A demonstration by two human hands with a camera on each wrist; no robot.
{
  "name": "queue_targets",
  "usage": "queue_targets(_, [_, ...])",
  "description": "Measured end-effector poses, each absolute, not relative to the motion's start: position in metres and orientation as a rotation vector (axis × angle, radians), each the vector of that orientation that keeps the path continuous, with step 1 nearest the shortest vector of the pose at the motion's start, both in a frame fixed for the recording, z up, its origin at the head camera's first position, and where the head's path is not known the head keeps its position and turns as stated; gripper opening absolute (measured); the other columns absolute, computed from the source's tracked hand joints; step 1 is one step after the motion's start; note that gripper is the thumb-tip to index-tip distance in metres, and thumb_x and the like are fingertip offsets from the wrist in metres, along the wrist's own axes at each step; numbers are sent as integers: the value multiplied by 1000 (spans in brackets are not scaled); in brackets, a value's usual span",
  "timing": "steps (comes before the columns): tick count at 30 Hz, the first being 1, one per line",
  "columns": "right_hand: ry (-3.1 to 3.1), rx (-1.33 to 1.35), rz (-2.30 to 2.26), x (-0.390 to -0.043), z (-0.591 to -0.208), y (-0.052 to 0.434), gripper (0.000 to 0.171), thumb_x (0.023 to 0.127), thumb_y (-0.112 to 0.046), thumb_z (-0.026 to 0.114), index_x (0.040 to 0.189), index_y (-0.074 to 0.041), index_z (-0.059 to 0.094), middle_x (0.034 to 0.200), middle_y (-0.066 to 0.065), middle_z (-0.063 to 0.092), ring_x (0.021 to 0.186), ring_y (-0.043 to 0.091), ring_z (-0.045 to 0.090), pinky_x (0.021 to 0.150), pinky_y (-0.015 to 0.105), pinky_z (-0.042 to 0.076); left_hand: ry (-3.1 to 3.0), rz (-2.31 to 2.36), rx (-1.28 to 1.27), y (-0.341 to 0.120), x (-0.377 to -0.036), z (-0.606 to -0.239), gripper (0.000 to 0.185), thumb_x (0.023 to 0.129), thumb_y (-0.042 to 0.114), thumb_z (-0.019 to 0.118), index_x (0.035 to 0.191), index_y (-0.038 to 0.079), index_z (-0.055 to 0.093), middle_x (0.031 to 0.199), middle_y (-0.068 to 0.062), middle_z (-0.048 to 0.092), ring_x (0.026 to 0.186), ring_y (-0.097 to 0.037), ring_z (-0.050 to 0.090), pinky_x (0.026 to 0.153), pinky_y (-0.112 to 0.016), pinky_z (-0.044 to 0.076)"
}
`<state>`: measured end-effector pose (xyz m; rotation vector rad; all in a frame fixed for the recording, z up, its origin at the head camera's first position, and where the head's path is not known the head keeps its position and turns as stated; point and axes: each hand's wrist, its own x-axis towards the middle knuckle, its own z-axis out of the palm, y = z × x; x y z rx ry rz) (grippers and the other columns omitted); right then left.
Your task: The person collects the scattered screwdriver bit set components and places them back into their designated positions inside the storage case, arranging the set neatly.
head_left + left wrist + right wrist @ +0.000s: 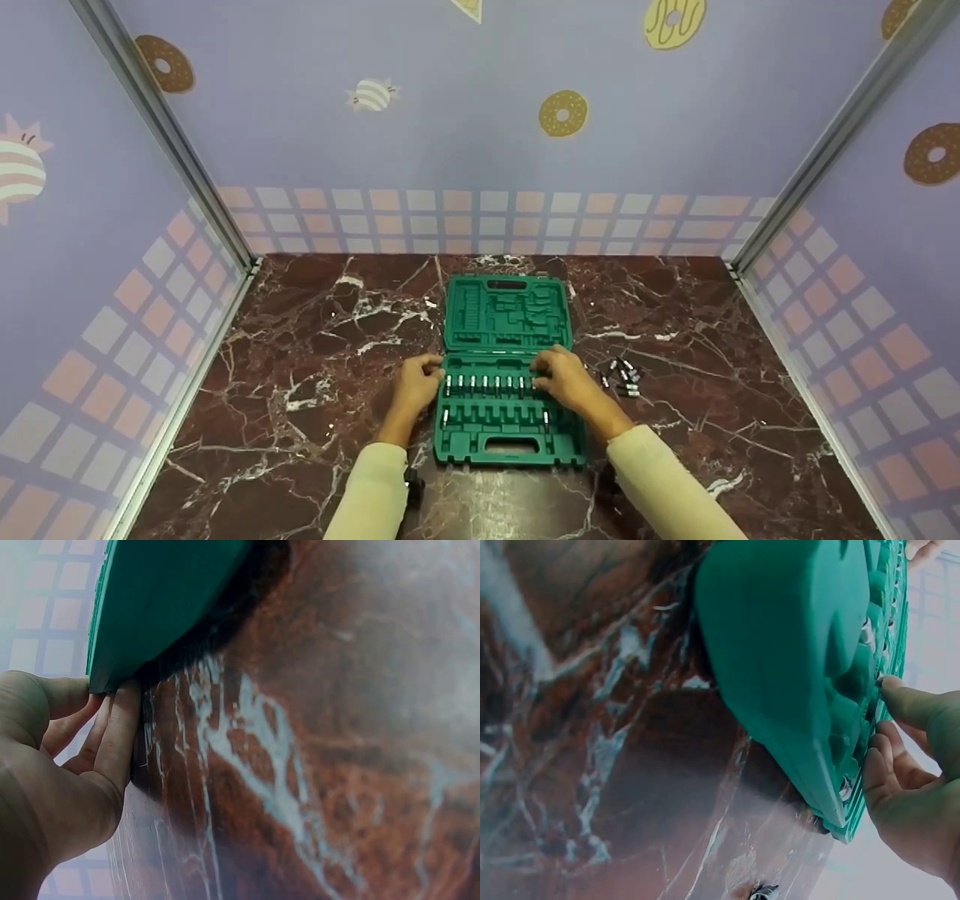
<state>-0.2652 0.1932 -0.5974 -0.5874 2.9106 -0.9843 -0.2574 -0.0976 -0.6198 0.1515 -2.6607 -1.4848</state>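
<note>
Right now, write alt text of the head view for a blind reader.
A person's left fingers hold an open green case on a marbled table; the right fingers are at the right end of its fuller row of metal pieces. Loose pieces lie to the right.

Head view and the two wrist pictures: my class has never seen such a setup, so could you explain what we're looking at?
There is no robot here, just a person's bare hands. The wide picture comes from a camera worn on the head, looking forward and down. The other two come from cameras worn on the wrists, so they look tilted.

On a dark marbled table lies an open green case. Small metal pieces stand in its slots, and a loose pile lies to its right.

The left hand grips the case's left edge. The right hand has its fingers at the right end of the upper row; whether they pinch a piece is not clear.
</note>
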Motion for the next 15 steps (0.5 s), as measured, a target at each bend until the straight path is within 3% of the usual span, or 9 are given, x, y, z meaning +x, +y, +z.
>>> queue_targets(8, [2847, -445, -962, -273, -591, 193, 24, 86, -10, 84, 107, -3, 75, 102, 12, 66, 101, 31, 65, 89, 49, 55, -2672, -1536, 168, -98, -259, -619, 21, 94, 2, 70, 113, 1, 77, 97, -13, 74, 91, -28, 68, 83, -47, 55])
queue_targets(15, [2813, -346, -885, -279, -584, 190, 25, 83, -13, 87, 103, -5, 75, 101, 9, 66, 96, 26, 64, 87, 47, 55, -2680, -1534, 174, -98, -260, -620, 21, 95, 3, 70, 114, 3, 78, 99, -13, 74, 94, -29, 69, 85, -47, 55])
